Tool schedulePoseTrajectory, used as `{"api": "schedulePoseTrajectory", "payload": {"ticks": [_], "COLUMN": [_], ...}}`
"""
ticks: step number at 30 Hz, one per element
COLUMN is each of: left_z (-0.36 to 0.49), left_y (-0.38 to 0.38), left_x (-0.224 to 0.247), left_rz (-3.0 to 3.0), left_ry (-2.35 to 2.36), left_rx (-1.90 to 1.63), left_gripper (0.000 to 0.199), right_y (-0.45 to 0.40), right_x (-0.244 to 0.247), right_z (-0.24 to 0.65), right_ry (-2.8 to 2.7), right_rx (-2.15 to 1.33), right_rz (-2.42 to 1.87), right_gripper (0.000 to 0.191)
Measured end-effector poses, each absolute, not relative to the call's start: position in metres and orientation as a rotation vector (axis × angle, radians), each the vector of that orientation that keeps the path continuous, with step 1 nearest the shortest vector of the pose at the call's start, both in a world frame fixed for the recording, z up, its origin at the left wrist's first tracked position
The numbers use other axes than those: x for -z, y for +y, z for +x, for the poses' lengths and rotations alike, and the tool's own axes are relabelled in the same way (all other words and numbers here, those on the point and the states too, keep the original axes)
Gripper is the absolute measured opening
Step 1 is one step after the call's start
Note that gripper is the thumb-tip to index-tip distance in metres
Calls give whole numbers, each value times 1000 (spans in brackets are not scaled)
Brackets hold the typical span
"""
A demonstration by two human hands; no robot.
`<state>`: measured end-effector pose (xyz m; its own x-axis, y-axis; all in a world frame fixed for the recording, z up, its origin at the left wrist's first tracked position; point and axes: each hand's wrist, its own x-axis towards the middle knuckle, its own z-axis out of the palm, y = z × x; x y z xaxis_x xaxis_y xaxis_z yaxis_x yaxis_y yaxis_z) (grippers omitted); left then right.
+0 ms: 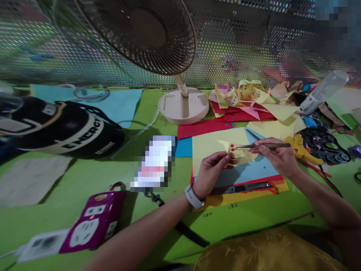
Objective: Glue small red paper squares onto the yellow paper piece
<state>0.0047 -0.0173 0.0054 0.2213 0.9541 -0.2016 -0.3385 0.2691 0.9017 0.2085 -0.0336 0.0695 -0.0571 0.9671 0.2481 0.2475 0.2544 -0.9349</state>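
Gold satin (pixel 276 250) nearest, left hand (pixel 214 170) pinches yellow paper (pixel 241 158), right hand (pixel 275 156) grips tweezers (pixel 246 146): seemingly 2 red squares (pixel 232 145) placed, work unfinished.

Ambient light: dim overall, brighter on the yellow paper (pixel 205 150). A soft shadow lies right of the power strip (pixel 113 203). Wide-angle distortion stretches the fan (pixel 148 28) and bottle (pixel 81 128). Pixel blocks mask the phone (pixel 155 162) and upper-right corner.

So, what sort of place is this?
Probably a craft worktable: paper scraps, a utility knife lying on coloured sheets, and tweezers in the right hand suggest it.
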Motion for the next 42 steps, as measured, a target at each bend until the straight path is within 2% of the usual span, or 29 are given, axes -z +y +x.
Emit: {"api": "schedulePoseTrajectory", "payload": {"ticks": [16,27,35,42], "left_z": [4,4,5,7], "left_y": [-16,-15,-13,-15], "left_x": [-1,-3,-7,-7], "left_rz": [847,812,765,815], "left_ry": [849,844,844,851], "left_rx": [-1087,-1059,-1056,-1058], "left_gripper": [17,21,25,29], "right_y": [-36,-30,-18,-16], "right_x": [-72,-68,-64,-52], "right_z": [208,208,216,210], "right_ry": [-1616,-1403,-1289,-1825], "right_rx": [-787,-971,-836,-742], "right_rz": [-1180,-1182,-1093,-1236], "right_gripper": [14,18,23,23]}}
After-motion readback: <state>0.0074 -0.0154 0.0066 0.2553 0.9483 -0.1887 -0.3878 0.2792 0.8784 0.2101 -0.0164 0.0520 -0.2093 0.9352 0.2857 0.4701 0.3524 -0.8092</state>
